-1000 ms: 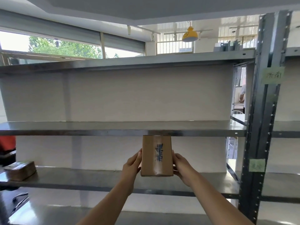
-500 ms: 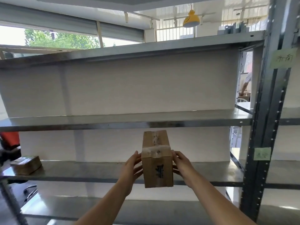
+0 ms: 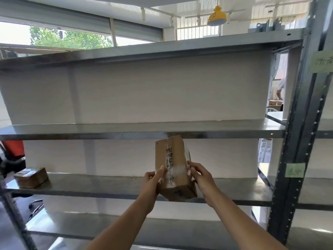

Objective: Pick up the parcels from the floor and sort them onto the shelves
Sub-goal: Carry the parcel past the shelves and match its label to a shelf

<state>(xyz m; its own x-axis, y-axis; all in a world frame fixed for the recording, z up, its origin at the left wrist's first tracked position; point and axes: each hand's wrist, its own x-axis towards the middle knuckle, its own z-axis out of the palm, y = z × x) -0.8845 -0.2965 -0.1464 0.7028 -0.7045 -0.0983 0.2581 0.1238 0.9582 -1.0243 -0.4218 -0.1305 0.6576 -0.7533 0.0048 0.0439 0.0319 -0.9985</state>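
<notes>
I hold a small brown cardboard parcel (image 3: 173,166) with clear tape and dark writing in front of the metal shelving. My left hand (image 3: 153,181) grips its left side and my right hand (image 3: 201,175) grips its right side. The parcel is tilted, its top leaning away toward the middle shelf (image 3: 90,131), its bottom over the front edge of the lower shelf (image 3: 108,186). It rests on no shelf. Another brown parcel (image 3: 31,177) lies at the far left of the lower shelf.
A dark upright post (image 3: 295,141) with green paper labels (image 3: 295,170) stands at the right. A top shelf (image 3: 144,51) runs above. A red object (image 3: 14,147) sits behind the rack at left. A person (image 3: 281,87) stands far back right.
The parcel has been turned over in my hands, its taped long face now facing me, and it tilts to the left. Both hands kept their grip; the view shifted slightly.
</notes>
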